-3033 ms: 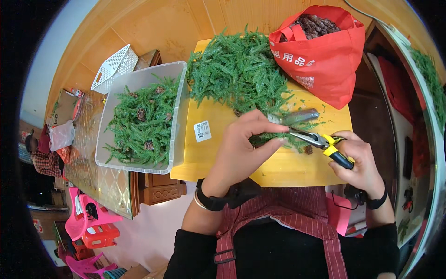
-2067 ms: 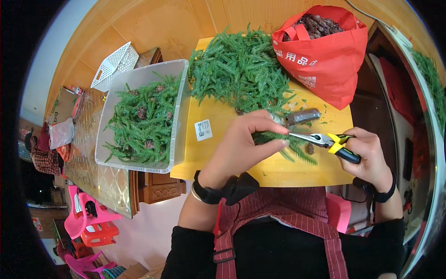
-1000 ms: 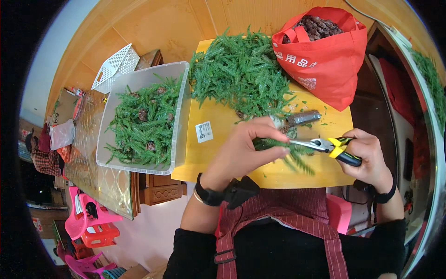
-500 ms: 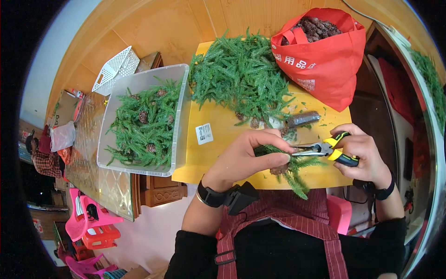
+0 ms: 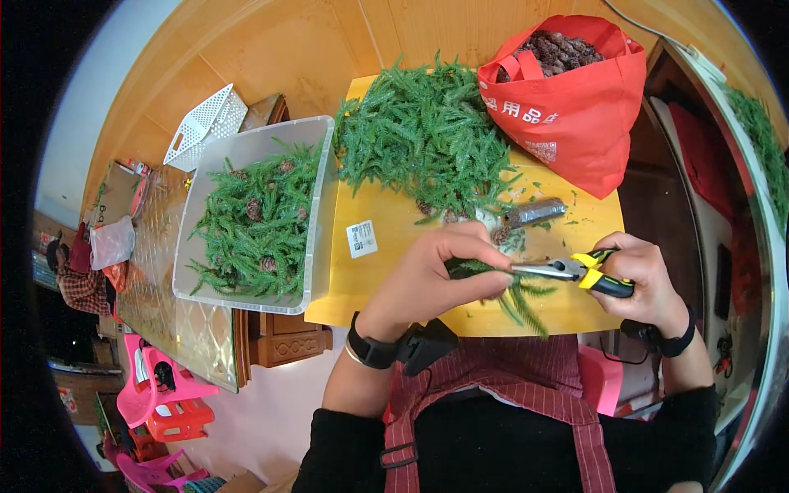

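Our left hand [image 5: 444, 275] pinches the green sprig [image 5: 514, 292] tightly while our right hand [image 5: 645, 279] clasps the pliers [image 5: 575, 269], whose tips could nip our fingers if the sprig slips.

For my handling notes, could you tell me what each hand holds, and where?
Left hand: green sprig by its stem end. Right hand: pliers by the yellow-black handles.

— What sits beyond the left hand [image 5: 436, 275]?
— A heap of green artificial fir sprigs [image 5: 423, 140] on the yellow wooden table [image 5: 370, 283]; the clear plastic bin [image 5: 316, 205] lies to its left.
— And past the right hand [image 5: 645, 279]?
— The red fabric bag of pine cones [image 5: 575, 107], behind it.
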The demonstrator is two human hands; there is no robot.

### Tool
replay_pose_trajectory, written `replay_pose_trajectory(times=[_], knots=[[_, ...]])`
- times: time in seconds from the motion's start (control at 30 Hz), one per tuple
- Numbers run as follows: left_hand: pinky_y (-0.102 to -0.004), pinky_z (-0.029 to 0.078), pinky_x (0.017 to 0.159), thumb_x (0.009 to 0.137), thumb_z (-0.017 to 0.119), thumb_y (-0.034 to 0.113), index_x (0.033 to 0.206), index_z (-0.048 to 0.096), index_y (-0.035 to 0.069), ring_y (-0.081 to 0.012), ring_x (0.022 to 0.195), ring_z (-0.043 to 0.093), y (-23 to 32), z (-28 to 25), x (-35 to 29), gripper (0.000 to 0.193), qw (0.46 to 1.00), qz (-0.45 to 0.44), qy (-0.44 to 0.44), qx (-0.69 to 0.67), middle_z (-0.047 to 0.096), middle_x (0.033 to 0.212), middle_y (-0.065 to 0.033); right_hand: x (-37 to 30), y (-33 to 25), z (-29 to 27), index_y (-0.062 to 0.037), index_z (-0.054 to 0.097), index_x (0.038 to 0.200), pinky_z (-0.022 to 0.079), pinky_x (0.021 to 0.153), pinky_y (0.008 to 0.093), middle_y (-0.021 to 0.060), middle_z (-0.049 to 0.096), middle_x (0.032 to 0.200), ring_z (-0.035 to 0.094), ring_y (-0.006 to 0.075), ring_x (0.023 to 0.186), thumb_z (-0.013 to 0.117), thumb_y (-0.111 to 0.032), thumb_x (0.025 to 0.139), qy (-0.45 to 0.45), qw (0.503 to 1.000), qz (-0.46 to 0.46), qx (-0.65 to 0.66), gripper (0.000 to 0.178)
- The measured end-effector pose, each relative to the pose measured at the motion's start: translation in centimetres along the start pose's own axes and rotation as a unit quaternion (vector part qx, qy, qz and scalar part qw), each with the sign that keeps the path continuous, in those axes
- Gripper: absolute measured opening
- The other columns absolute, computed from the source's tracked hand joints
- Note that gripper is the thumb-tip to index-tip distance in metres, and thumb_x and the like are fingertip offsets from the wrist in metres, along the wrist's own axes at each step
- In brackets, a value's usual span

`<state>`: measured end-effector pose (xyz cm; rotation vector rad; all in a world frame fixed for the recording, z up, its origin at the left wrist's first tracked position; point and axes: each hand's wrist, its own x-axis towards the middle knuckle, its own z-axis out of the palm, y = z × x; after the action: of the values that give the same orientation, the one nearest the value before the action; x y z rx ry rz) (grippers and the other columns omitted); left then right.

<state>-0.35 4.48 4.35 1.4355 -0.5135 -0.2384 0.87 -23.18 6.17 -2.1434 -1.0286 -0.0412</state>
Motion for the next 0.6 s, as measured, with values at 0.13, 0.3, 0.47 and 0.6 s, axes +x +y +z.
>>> replay_pose_trajectory(times=[0.13, 0.3, 0.47, 0.6], knots=[[-0.0223, 0.039, 0.051, 0.071, 0.067, 0.001, 0.081, 0.066, 0.002, -0.0108, 0.061, 0.052, 1.0, 1.6, -0.1, 0.011, 0.902, 0.125, 0.151, 0.385, 0.054, 0.070, -0.0029, -0.3, -1.4, 0.3, -0.0040, 0.049, 0.056, 0.046, 0.062, 0.0316, 0.0081, 0.048, 0.054, 0.055, 0.0269, 0.063, 0.067, -0.006, 0.061, 0.010, 0.995, 0.089, -0.041, 0.019], [-0.0233, 0.040, 0.052, 0.071, 0.067, 0.003, 0.081, 0.065, 0.002, -0.0111, 0.062, 0.052, 0.3, 0.7, -0.4, 0.011, 0.976, 0.076, 0.088, 0.182, 0.053, 0.070, -0.0024, 0.0, -0.9, 0.2, -0.0033, 0.045, 0.056, 0.045, 0.070, 0.0371, 0.0094, 0.054, 0.062, 0.057, 0.0309, 0.078, 0.067, -0.007, 0.058, 0.016, 1.000, 0.025, -0.004, 0.023], [-0.0219, 0.043, 0.052, 0.069, 0.067, 0.001, 0.082, 0.064, -0.001, -0.0118, 0.062, 0.051, 0.3, 0.7, -0.2, 0.014, 0.995, -0.032, 0.009, -0.094, 0.052, 0.073, -0.0042, 0.0, -0.4, 0.1, -0.0038, 0.045, 0.058, 0.044, 0.074, 0.0389, 0.0084, 0.056, 0.066, 0.057, 0.0329, 0.085, 0.067, -0.007, 0.057, 0.008, 1.000, -0.017, 0.012, 0.022], [-0.0223, 0.039, 0.055, 0.070, 0.067, 0.004, 0.081, 0.064, 0.000, -0.0113, 0.065, 0.048, -0.1, 0.7, -0.3, 0.013, 0.983, -0.070, -0.054, -0.163, 0.049, 0.073, -0.0026, 0.6, -0.5, -0.5, -0.0034, 0.054, 0.062, 0.045, 0.076, 0.0368, 0.0069, 0.061, 0.073, 0.057, 0.0291, 0.089, 0.068, -0.008, 0.061, -0.023, 0.999, -0.046, 0.009, 0.014]])
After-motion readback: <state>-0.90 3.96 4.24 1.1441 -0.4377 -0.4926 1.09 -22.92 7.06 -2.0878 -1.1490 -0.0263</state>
